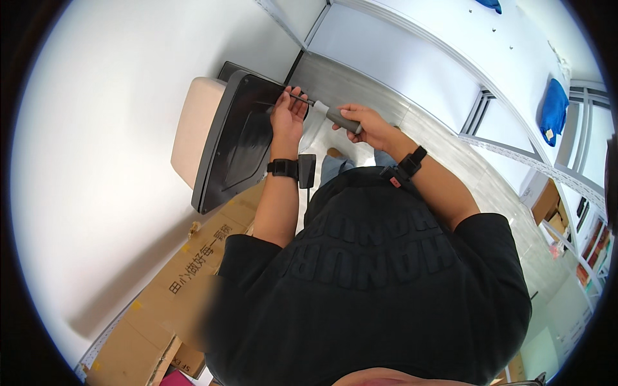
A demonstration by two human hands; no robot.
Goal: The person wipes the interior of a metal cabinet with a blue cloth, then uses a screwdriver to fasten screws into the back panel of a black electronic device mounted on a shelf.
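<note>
My right hand [372, 123] grips the grey handle of a screwdriver [340, 117], its thin dark shaft pointing left. Around the front end of that shaft, my left hand [290, 118] has its fingers curled, close to the upper right edge of a black panel [239, 151]. The panel stands tilted on its side and has a beige padded part [197, 125] on its far face; it looks like a chair seat or backrest. Where the screwdriver tip meets the panel is hidden by my left fingers.
Below the panel lie cardboard boxes [187, 270] along the white wall [96, 161] at left. Grey wood-look floor [341, 80] stretches beyond my hands. White framed shelving [502, 151] runs along the right, with a blue cloth item [553, 110] hanging there.
</note>
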